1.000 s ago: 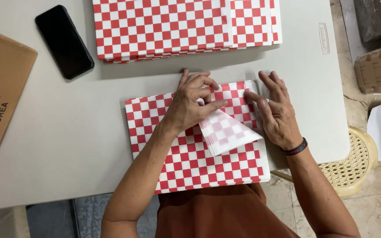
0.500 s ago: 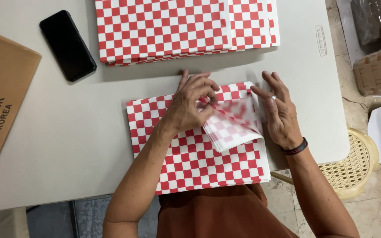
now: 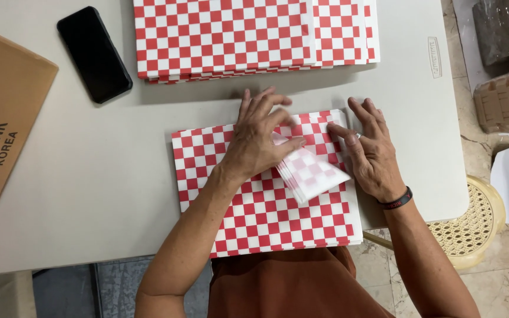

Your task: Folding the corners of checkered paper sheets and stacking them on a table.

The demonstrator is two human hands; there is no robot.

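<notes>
Folded now, the paper corner (image 3: 310, 174) lies flatter on the near stack (image 3: 254, 218). Left hand (image 3: 260, 141) presses it down; right hand (image 3: 372, 153) rests open beside. More folding looks left.

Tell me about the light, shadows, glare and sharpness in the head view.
Head view: soft, even light, no hard glare on the table; faint shadows lie under the left hand, the right hand and along the far paper stack; the black phone shows only a dull sheen; the near checked sheets look sharp; the folded-up corner is paler, its underside showing.
</notes>
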